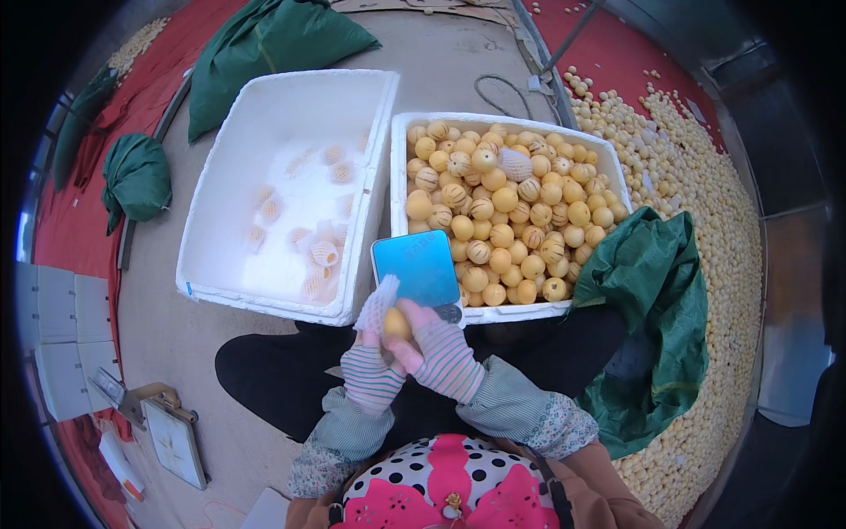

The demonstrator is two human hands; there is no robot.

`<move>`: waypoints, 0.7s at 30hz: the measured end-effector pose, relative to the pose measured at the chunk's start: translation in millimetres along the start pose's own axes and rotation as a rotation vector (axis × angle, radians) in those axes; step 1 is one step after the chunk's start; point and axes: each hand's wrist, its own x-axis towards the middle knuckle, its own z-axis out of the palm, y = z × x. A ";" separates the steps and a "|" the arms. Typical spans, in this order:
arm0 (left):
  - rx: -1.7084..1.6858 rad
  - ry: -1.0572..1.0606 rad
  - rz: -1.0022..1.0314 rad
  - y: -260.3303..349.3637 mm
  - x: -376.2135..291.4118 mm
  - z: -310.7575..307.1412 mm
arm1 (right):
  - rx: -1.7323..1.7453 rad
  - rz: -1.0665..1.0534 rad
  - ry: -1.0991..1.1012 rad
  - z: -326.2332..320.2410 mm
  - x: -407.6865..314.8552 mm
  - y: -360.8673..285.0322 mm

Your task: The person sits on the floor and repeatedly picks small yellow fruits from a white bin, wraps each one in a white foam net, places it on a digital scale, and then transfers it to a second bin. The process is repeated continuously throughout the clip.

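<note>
Both hands wear striped fingerless gloves and meet just in front of a small digital scale (418,268) with a blue top. In my left hand (375,364) is a white foam net sleeve (379,305), its loose end standing up. My right hand (441,347) grips a round yellow fruit (396,325) beside the sleeve's mouth. Beyond the scale, a white foam box (512,118) is full of yellow fruit, some striped, with one netted fruit (515,164) on top. The foam box at left (218,198) holds several netted fruits (322,253).
A crumpled green woven sack (667,278) lies against the full box's right side. Loose fruit (714,264) covers the floor at right. Filled green sacks (264,53) stand beyond the left box. A platform scale (173,440) and stacked white boxes (59,317) are at left.
</note>
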 end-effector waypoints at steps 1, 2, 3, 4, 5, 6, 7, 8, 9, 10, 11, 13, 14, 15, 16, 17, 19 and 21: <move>-0.024 -0.029 -0.006 -1.0 0.3 4.6 | 0.069 0.002 0.037 -6.7 -5.6 -4.7; -0.024 -0.058 -0.011 -0.3 -1.8 5.6 | 0.152 -0.006 0.078 -12.6 -10.6 -2.5; -0.017 -0.087 -0.017 2.5 -3.9 5.0 | 0.240 -0.017 0.122 -17.8 -16.1 0.5; -0.010 -0.050 -0.027 6.0 -5.0 4.7 | 0.390 0.101 0.175 -22.5 -22.1 4.5; -0.252 -0.161 -0.182 4.5 -8.2 -1.4 | 0.540 0.218 0.225 -26.5 -28.6 8.8; -0.493 -0.272 -0.338 0.1 -13.3 -9.4 | 0.723 0.269 0.325 -22.1 -35.3 25.0; -0.734 -0.370 -0.500 -6.8 -19.0 -15.6 | 0.813 0.480 0.212 -27.1 -38.3 31.6; -0.770 -0.504 -0.600 -16.6 -22.7 -18.3 | 1.010 0.369 0.053 -26.5 -41.8 37.4; -0.797 -0.500 -0.701 -17.2 -28.4 -12.0 | 1.191 0.253 -0.105 -27.0 -46.1 41.5; -0.796 -0.571 -0.707 -19.5 -27.6 -6.3 | 1.190 0.208 -0.253 -29.9 -52.5 43.9; -0.794 -0.642 -0.713 -21.1 -26.3 -1.9 | 1.334 0.210 -0.237 -28.2 -58.3 42.0; -0.621 -0.564 -0.658 -4.8 -16.4 9.7 | 1.270 0.363 -0.088 -25.9 -63.3 54.1; -0.478 -0.505 -0.609 -1.4 -9.8 13.9 | 0.863 0.323 0.075 -28.0 -64.9 55.2; -0.334 -0.446 -0.558 -0.6 -5.9 16.6 | 0.453 0.279 0.227 -34.6 -64.4 49.6; -0.158 -0.319 -0.388 -10.5 -3.5 23.6 | 0.253 0.003 0.415 -41.2 -66.6 43.6; -0.010 -0.232 -0.243 -17.5 -1.6 27.7 | 0.194 -0.025 0.393 -41.2 -67.2 34.3; 0.001 -0.212 -0.091 -25.3 5.5 37.7 | 0.134 -0.082 0.378 -36.9 -69.2 23.0; 0.034 -0.162 0.008 -19.8 11.7 39.1 | 0.230 -0.212 0.388 -53.4 -71.1 18.7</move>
